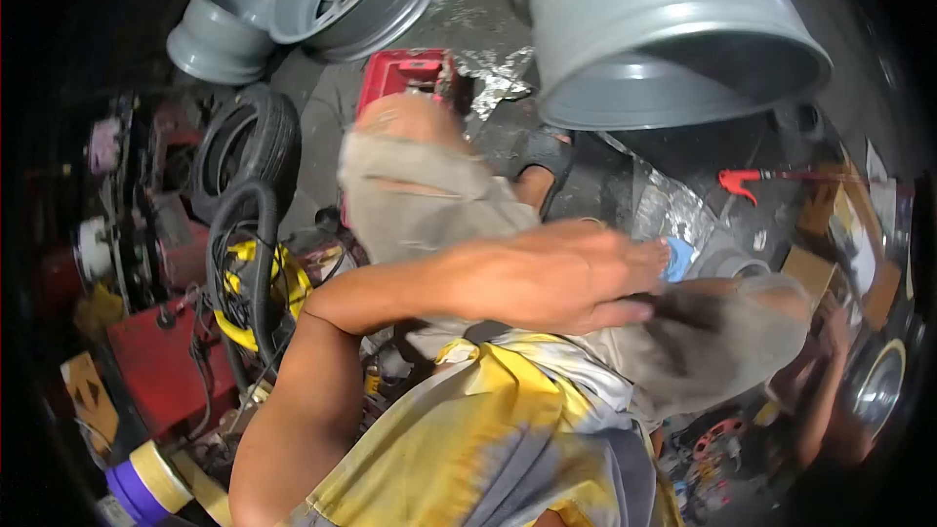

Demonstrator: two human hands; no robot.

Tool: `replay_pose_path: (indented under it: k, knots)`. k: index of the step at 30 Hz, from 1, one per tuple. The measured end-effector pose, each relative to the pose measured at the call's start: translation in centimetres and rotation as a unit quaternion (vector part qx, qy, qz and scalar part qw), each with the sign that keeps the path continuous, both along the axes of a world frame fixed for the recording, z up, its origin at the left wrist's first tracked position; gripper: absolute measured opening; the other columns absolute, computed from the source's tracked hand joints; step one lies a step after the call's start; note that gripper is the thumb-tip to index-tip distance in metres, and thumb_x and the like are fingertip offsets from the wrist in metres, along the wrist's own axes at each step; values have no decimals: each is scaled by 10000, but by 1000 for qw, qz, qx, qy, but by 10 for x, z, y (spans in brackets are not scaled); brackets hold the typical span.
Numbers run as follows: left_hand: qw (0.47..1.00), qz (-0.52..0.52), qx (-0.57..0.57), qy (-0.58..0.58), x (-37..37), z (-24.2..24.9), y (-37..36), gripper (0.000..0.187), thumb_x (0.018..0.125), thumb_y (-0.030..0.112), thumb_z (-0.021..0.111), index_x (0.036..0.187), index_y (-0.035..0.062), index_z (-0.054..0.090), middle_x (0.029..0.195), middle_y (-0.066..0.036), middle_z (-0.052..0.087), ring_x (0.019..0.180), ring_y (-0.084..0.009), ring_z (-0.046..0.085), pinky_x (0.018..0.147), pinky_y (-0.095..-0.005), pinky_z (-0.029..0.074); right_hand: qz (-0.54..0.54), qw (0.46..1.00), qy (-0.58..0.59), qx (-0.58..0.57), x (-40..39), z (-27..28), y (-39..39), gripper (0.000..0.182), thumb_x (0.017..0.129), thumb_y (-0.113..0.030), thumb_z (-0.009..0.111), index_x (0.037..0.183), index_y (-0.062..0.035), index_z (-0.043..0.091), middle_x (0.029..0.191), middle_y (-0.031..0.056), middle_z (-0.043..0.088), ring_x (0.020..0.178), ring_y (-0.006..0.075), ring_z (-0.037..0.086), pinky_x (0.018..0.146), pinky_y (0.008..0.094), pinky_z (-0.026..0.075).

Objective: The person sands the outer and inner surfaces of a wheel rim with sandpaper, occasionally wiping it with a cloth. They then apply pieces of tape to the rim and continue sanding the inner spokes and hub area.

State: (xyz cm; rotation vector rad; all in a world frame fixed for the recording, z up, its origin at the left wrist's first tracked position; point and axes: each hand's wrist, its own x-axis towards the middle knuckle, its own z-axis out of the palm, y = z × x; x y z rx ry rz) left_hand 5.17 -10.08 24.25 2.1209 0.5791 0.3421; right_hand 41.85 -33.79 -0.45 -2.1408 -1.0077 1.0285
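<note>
Left hand (pixel 556 278) lies open and flat, holding nothing, near the grey wheel rim (pixel 664 39); brace the rim before pressing.

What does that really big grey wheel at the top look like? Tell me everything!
The big grey wheel rim looks like painted metal, smooth and matte. It is a wide barrel, tilted so its open mouth faces down and toward the camera, showing a darker inside. It stands on the workshop floor, beside crumpled foil.
</note>
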Motion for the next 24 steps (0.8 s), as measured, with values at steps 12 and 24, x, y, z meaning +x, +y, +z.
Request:
replay_pose_path:
  k: [12,24]
  knots:
    - [769,545,49,329,-273,-80,91,390,931,373,582,1095,38,696,984,-196,706,956,-351,677,863,-428,514,42,985,-25,166,183,92,164,424,949,-279,493,1341,-124,446,1359,134,461,1224,319,491,1021,477,391]
    - [680,609,-99,395,-321,-281,71,450,869,229,580,1305,116,586,1266,-218,608,1181,-365,588,1012,-463,468,15,990,29,140,211,66,127,433,962,-284,459,1365,-134,415,1387,124,433,1244,309,473,1030,477,379]
